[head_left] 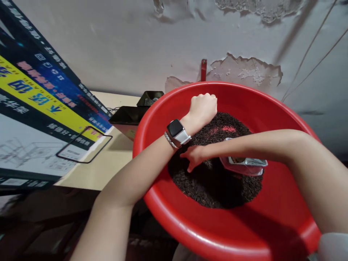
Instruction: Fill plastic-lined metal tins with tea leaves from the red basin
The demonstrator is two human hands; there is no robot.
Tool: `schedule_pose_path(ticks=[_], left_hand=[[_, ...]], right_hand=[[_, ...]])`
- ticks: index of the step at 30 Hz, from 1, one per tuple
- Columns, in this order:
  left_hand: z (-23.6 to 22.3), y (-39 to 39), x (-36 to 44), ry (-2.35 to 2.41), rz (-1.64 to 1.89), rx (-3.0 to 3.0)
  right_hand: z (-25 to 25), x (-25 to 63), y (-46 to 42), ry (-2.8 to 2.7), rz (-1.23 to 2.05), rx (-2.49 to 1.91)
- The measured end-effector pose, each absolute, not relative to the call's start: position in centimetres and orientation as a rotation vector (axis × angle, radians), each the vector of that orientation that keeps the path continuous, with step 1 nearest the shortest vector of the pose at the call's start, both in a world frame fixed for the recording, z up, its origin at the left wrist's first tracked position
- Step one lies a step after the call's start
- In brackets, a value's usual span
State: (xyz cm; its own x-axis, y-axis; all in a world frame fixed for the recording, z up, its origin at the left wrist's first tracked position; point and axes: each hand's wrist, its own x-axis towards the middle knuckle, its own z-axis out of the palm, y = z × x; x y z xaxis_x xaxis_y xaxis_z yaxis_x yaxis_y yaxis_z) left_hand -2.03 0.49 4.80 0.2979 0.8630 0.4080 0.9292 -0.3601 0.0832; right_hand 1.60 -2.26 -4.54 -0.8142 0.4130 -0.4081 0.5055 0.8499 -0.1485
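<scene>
A big red basin holds a heap of dark loose tea leaves. My left hand, with a white-strapped watch on its wrist, is clenched in a fist above the far side of the heap; what it holds is hidden. My right arm reaches across from the right. My right hand is just under the left wrist, above the leaves, fingers stretched out and holding nothing. An open red pouch with a silver foil lining rests on the leaves beneath my right forearm.
A large printed cardboard box leans at the left over a pale tabletop. A dark tray-like device sits behind the basin's left rim. A peeling wall stands close behind.
</scene>
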Motion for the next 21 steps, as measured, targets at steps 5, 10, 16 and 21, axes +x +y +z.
schedule_pose_path(ticks=[5,10,16,21], left_hand=[[3.6,-0.9,-0.5,-1.505,-0.410,-2.632],[0.8,-0.8,0.9,-1.125,-0.308,-3.128],[-1.6,-0.5,1.6,-1.004,-0.076,-3.372],[-1.7,-0.4,1.3,-1.047,-0.007,-3.376]], right_hand=[[-5.1,4.7,-8.3,2.716,-0.068,0.721],[-4.9,10.3,-11.7,2.724,-0.024,0.633],[-3.9,13.6,-13.1,2.731,-0.074,0.757],[-0.7,13.7,-12.5,2.897,-0.029,0.945]])
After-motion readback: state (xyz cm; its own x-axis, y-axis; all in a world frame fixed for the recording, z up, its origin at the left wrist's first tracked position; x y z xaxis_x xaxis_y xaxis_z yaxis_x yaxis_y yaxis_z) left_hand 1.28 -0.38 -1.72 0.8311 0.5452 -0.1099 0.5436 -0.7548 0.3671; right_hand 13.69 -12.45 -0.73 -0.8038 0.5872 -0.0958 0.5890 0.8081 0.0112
